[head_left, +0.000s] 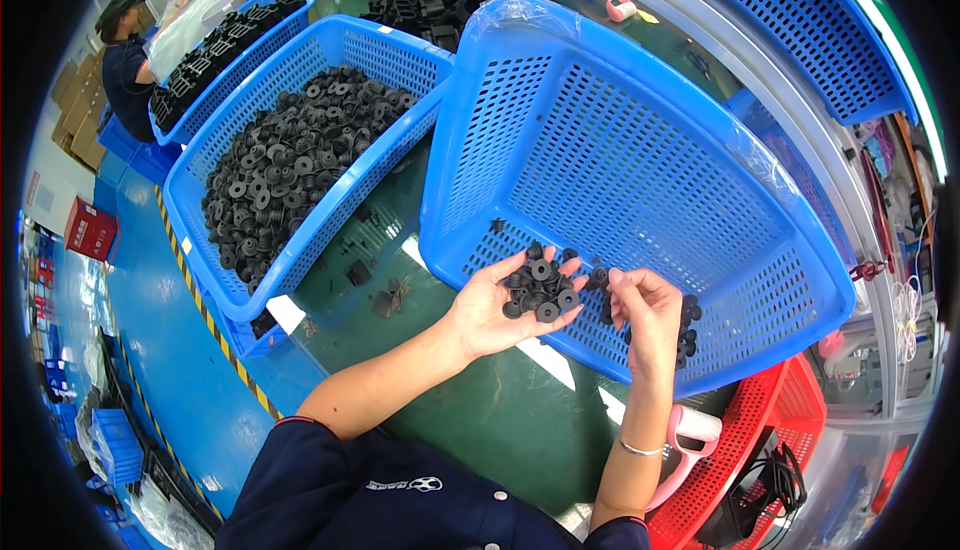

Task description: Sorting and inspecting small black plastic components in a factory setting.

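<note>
The dark blue sleeves [330,490] of the person's own jacket fill the lower edge, both bare forearms rising from them over the green desk [480,430].

The left hand [495,305] lies palm up, fingers [490,272] spread and slightly cupped, carrying a small heap of black rubber rings [540,290]; roughly a dozen, too crowded to count exactly. Just to their right, the right hand [645,310] has its thumb and fingertips drawn together, pinched on one or two more rings at the heap's edge. So the rings lie immediately left of the right fingers, nearly touching them, and the right hand is the nearer free one. The rings are round and flat, with no long axis.

Both hands hover over the front wall of a tilted, nearly empty blue basket [640,160]; a handful of rings [688,325] rest in its low corner beside the right hand. To the left a second blue basket [400,55] is piled with hundreds of the same black parts. A third blue basket [180,120] stands beyond it, near another person [125,60]. A red basket [770,420] sits at lower right.
</note>
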Demonstrator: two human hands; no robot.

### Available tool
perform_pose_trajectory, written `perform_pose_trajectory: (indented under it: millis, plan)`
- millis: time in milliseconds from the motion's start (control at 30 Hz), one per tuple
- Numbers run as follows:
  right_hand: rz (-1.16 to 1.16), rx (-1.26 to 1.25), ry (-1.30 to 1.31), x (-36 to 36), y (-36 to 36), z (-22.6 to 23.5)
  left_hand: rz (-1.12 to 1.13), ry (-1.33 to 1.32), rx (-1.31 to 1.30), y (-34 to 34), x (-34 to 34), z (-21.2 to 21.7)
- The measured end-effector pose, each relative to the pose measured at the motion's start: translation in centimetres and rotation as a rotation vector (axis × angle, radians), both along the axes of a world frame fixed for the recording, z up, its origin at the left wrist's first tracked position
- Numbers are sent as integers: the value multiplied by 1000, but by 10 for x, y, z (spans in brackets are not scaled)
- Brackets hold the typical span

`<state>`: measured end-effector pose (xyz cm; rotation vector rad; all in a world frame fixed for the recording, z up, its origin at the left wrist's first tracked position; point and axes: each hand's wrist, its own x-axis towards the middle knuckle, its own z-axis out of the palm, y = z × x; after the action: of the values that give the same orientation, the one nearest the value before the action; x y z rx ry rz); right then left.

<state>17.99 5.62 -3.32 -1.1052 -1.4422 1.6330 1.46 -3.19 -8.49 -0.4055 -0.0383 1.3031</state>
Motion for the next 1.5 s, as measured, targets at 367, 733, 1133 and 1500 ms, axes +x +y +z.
perform_pose_trajectory:
  millis: [367,733,1133,1500]
  plan:
    - [221,447,-370,-3,-11,8,-16,86,61,-1,-2,-3]
    - [78,492,-478,20,4,17,36,20,5,-4,-2,15]
    - [-62,1022,-1051,5,3,-34,634,848,47,-107,-123,134]
    - [-173,1026,-1117,-19,-8,-54,318,2721,-565,-118,-226,126]
